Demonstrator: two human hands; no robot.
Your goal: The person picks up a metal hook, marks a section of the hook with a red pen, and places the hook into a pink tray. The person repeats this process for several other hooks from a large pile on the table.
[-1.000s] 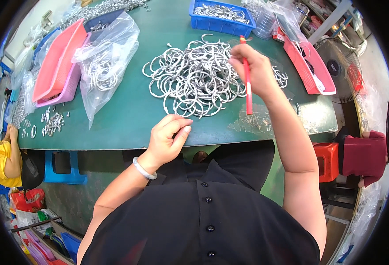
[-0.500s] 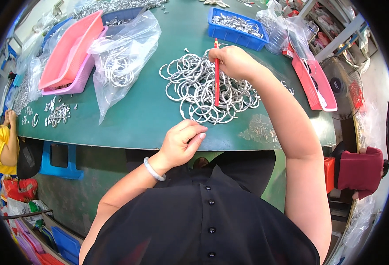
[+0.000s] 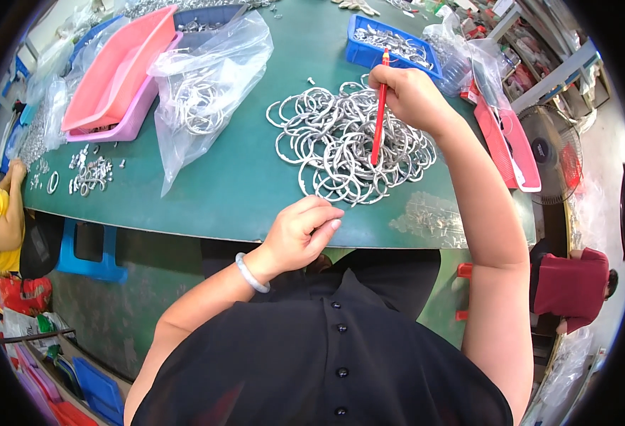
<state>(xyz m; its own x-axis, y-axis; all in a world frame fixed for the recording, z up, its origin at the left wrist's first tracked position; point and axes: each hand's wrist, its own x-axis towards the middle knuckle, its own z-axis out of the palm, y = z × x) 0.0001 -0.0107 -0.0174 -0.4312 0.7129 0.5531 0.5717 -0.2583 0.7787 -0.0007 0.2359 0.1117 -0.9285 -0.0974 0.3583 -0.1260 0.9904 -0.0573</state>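
Observation:
My right hand [image 3: 414, 98] is closed around a slim red pencil [image 3: 379, 128], held upright with its lower end against the pile. Beneath it spreads a heap of silvery metal rings [image 3: 316, 145], several of them overlapping. My left hand [image 3: 297, 234] lies at the table's near edge, just in front of the heap, with fingers curled and the thumb against them. Whatever it may hold is hidden. A pale bangle circles my left wrist.
A clear bag of rings [image 3: 200, 103] lies left of the heap, by stacked pink trays [image 3: 113, 78]. Small metal parts [image 3: 91, 174] are scattered nearer left. A blue tray of parts [image 3: 355, 50] stands behind; a pink basket [image 3: 497, 138] and a fan [image 3: 550, 153] are at right.
My right hand has moved a little to the right and tilted the pencil, its lower end now leaning left. The left hand stays near the edge, still curled. The whole view has shifted slightly.

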